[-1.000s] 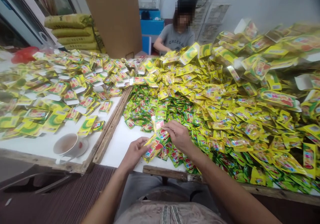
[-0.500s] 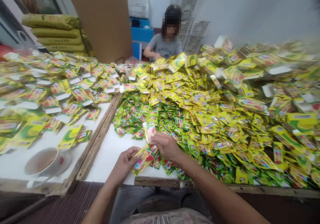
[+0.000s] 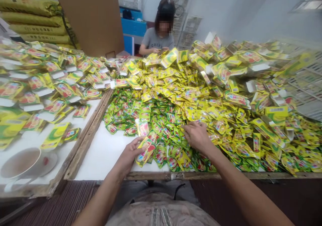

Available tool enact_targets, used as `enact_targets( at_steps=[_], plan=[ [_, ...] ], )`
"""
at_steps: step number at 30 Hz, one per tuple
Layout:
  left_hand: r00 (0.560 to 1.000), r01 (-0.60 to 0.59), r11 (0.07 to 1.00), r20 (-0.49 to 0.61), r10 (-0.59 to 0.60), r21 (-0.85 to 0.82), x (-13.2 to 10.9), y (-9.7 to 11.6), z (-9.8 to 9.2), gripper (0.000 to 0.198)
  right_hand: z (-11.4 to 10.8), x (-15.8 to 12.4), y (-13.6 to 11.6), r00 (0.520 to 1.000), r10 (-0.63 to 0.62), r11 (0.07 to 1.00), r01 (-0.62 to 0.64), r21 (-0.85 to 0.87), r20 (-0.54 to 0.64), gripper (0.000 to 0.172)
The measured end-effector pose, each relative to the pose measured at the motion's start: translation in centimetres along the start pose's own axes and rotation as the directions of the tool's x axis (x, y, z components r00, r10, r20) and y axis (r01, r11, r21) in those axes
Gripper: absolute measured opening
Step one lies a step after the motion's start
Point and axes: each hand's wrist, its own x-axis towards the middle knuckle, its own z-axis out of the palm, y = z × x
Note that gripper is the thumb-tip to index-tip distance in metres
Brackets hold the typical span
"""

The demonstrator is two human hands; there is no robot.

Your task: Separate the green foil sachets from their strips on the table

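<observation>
My left hand [image 3: 131,154] is closed on a yellow box [image 3: 143,157] with a red fruit picture, held near the table's front edge. The box's white flap end [image 3: 142,128] points away from me. To the right, my right hand [image 3: 197,135] rests on the pile where green sachets [image 3: 163,118] meet yellow sachets [image 3: 208,108]. Its fingers are bent down at the sachets, and what they hold, if anything, is hidden.
Opened boxes [image 3: 65,90] cover the left table, where a cup of brown drink [image 3: 21,162] stands at the front. A wooden strip [image 3: 88,135] divides the surfaces. Across the table sits a person [image 3: 158,39]. Yellow sacks [image 3: 37,19] are stacked at the back left.
My right hand has left the box in my left hand and moved right onto the sachet pile. The view has turned slightly right. Across the table, the person's head and hands have shifted a little.
</observation>
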Motion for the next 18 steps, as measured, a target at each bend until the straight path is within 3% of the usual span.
enact_targets(
  at_steps=[6,9,11,13,16,18],
  plan=[
    [0.999,-0.047,0.999,-0.014,0.047,0.001,-0.7,0.4,-0.2,0.062,1.5,1.1,0.3,0.996,-0.077,0.991,0.072,0.110,0.039,0.031],
    [0.999,-0.040,0.999,-0.037,0.039,-0.019,-1.2,0.4,-0.7,0.065,1.1,1.6,-0.4,0.996,-0.006,0.964,0.029,0.263,-0.088,0.034],
    [0.998,-0.042,0.999,-0.038,0.041,-0.013,-1.3,0.3,-1.0,0.066,0.5,2.1,-1.9,0.973,0.102,0.885,0.005,0.465,-0.205,0.032],
    [0.998,-0.056,0.998,-0.036,0.057,0.016,-1.4,0.1,-1.1,0.066,0.0,2.6,-4.1,0.964,0.177,0.744,0.000,0.668,-0.197,0.030],
    [0.997,-0.067,0.996,-0.019,0.068,0.056,-1.6,0.2,-1.4,0.064,0.0,3.3,-7.3,0.992,0.082,0.564,0.037,0.825,-0.101,0.027],
    [0.998,-0.059,0.996,0.012,0.059,0.062,-2.0,0.3,-1.6,0.062,0.5,3.6,-8.7,0.992,-0.025,0.534,0.117,0.837,-0.122,0.025]
  ],
)
